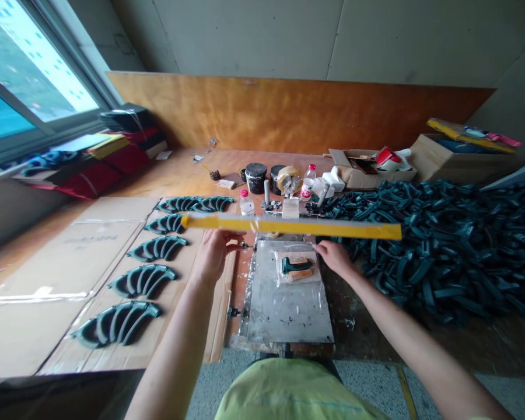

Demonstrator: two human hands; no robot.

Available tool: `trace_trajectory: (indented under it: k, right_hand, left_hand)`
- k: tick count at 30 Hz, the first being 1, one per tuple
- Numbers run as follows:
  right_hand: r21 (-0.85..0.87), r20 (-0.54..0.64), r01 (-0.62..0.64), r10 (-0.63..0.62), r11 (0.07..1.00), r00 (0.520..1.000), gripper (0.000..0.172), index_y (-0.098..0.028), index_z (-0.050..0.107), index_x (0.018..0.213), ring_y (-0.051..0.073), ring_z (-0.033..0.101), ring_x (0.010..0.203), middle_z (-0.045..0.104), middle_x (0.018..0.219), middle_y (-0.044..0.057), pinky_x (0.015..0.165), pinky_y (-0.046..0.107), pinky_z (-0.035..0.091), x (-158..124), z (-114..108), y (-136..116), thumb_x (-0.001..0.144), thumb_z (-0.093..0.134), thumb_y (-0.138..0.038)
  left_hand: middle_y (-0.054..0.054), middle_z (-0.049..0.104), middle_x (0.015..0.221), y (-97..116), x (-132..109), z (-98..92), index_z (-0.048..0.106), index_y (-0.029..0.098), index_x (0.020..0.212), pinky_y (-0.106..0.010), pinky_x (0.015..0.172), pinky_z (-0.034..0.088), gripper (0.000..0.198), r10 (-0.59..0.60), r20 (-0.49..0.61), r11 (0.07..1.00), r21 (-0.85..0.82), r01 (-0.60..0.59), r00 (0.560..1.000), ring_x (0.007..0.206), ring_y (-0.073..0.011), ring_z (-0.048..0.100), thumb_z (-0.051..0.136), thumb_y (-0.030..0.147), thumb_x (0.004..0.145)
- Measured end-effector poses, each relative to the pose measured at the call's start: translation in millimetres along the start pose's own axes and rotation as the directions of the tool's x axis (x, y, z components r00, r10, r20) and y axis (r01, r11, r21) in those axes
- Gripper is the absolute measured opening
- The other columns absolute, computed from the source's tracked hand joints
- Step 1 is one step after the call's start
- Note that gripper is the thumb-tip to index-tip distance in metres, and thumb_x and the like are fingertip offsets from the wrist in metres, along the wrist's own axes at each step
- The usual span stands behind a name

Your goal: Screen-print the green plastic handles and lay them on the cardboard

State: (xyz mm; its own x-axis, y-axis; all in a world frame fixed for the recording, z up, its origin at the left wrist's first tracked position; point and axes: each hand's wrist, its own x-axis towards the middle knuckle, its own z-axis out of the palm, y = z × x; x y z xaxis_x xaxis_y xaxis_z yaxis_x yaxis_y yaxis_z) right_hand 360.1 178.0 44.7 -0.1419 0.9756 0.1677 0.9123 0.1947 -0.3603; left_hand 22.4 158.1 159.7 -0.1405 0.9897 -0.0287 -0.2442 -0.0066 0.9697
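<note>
A dark green curved handle-like part (297, 266) lies in a small tan holder (300, 275) on a grey metal plate (284, 315). At the plate's left, my left hand (216, 248) has thumb and fingers apart, pointing inward. My right hand (333, 256) is by the plate's upper right edge, its fingers loosely bent toward the plate; nothing shows in them. A yellow-edged flat bar or frame (289, 226), seen nearly edge-on, spans just above both hands. Whether the hands touch it is unclear.
Rows of green parts (145, 280) lie on cardboard (39, 315) at left. A large heap of green parts (459, 251) covers the right side. Behind stand black tubs (256, 178), capped bottles (308, 182), a tape roll (289, 179) and a cardboard box (402, 175).
</note>
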Motion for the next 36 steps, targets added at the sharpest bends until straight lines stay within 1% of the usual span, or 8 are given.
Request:
trace_trajectory:
  k: [3,5,8,11,12,14,22,36]
  right_hand:
    - [0.066,0.080,0.182,-0.187,0.981,0.979,0.027,-0.024,0.066,0.112,0.019,0.061,0.099,0.067,0.105,0.004,0.084,0.029,0.046,-24,32,-16,0.087,0.066,-0.031]
    - [0.073,0.098,0.220,-0.227,0.973,0.969,0.024,-0.023,0.066,0.110,0.019,0.058,0.101,0.063,0.105,0.005,0.088,0.031,0.045,-29,44,-27,0.087,0.066,-0.025]
    - [0.044,0.086,0.193,-0.196,0.980,0.977,0.010,-0.019,0.067,0.088,0.018,0.056,0.093,0.061,0.094,0.004,0.085,0.031,0.044,-30,50,-34,0.092,0.058,-0.018]
    - [0.022,0.084,0.230,-0.231,0.973,0.969,0.002,-0.017,0.063,0.090,0.020,0.054,0.096,0.061,0.097,0.006,0.085,0.032,0.043,-31,51,-35,0.088,0.062,-0.017]
    - [0.029,0.087,0.240,-0.242,0.970,0.966,0.009,-0.017,0.063,0.094,0.021,0.053,0.098,0.062,0.100,0.006,0.086,0.033,0.042,-32,51,-34,0.086,0.066,-0.016]
    - [0.065,0.087,0.243,-0.248,0.968,0.965,0.016,-0.018,0.062,0.098,0.021,0.052,0.101,0.063,0.101,0.006,0.088,0.033,0.042,-34,51,-34,0.083,0.068,-0.013]
    - [0.100,0.040,0.363,-0.368,0.927,0.929,0.012,-0.019,0.065,0.093,0.019,0.054,0.093,0.064,0.091,0.004,0.085,0.029,0.043,-50,51,-56,0.092,0.055,-0.014]
    - [0.048,-0.034,0.367,-0.366,0.929,0.930,0.015,-0.018,0.067,0.093,0.022,0.052,0.095,0.064,0.094,0.007,0.088,0.036,0.043,-82,66,-66,0.093,0.052,-0.017]
  left_hand:
    - [-0.003,0.065,0.076,7,10,10.5,0.061,0.018,0.086,-0.021,0.055,0.048,0.045,0.021,0.003,0.999,-0.034,-0.021,1.000,0.066,-0.0125,0.060,0.058,0.062,0.080]
    - [0.000,0.065,0.077,-4,2,12.2,0.059,0.020,0.095,-0.020,0.054,0.048,0.046,0.024,-0.072,0.997,-0.068,-0.029,0.997,0.063,-0.0107,0.060,0.058,0.063,0.080]
    - [-0.001,0.068,0.079,-45,-34,13.1,0.061,0.020,0.107,-0.021,0.052,0.047,0.054,-0.201,-0.008,0.980,-0.001,0.201,0.980,0.061,-0.0115,0.060,0.063,0.064,0.076]
    - [-0.011,0.072,0.089,-97,-82,17.3,0.066,0.014,0.106,-0.026,0.055,0.050,0.062,-0.565,0.220,0.822,0.233,0.519,0.795,0.068,-0.0175,0.065,0.064,0.067,0.074]
    - [-0.014,0.072,0.094,-112,-95,19.6,0.066,0.014,0.109,-0.028,0.057,0.051,0.064,-0.626,0.254,0.778,0.272,0.567,0.737,0.071,-0.0190,0.066,0.063,0.067,0.074]
    - [-0.015,0.072,0.102,-132,-114,25.4,0.064,0.014,0.116,-0.028,0.060,0.052,0.067,-0.670,0.283,0.742,0.276,0.611,0.686,0.077,-0.0199,0.067,0.063,0.067,0.074]
    - [-0.020,0.063,0.128,-145,-104,52.2,0.058,0.015,0.125,-0.030,0.067,0.055,0.064,-0.695,0.251,0.717,0.174,0.675,0.673,0.092,-0.0233,0.069,0.065,0.060,0.079]
    - [-0.017,0.065,0.126,-155,-114,56.5,0.058,0.014,0.125,-0.029,0.066,0.056,0.058,-0.669,0.224,0.743,0.179,0.645,0.708,0.091,-0.0221,0.069,0.059,0.056,0.085]
